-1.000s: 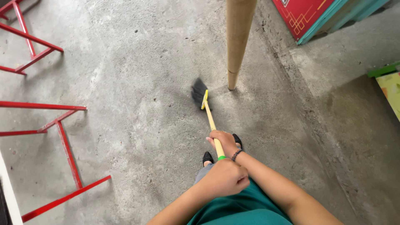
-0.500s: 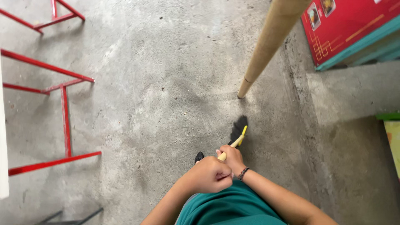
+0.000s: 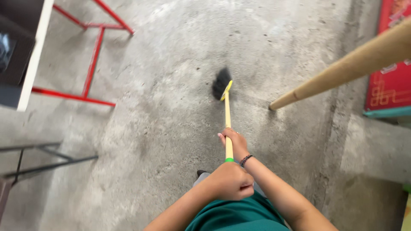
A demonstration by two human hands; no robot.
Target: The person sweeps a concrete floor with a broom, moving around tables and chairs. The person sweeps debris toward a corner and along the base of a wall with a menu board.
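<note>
One broom is in play, and both hands are on it. The right hand sits further down the yellow handle, fingers wrapped around the stick, a dark bead bracelet on that wrist. The left hand is clenched in a fist over the top end of the handle, just above a thin green band that rings the stick. The two hands are near each other, the band between them.

From the hands the handle runs straight away over the concrete floor to a single black brush head, blurred, down on the floor or just over it; I cannot tell which. Right of the brush head, one thick tan pole slants down and meets the floor. Beyond the pole, one red panel with a teal lower edge stands at the far right, by a raised concrete step.

Left of the brush head, well apart from it, stands one red metal frame under a white-edged counter. Nearer the person on that side there is one dark metal frame, low over the floor.

The person wears a green shirt, and one dark shoe tip shows just beside the left hand.
</note>
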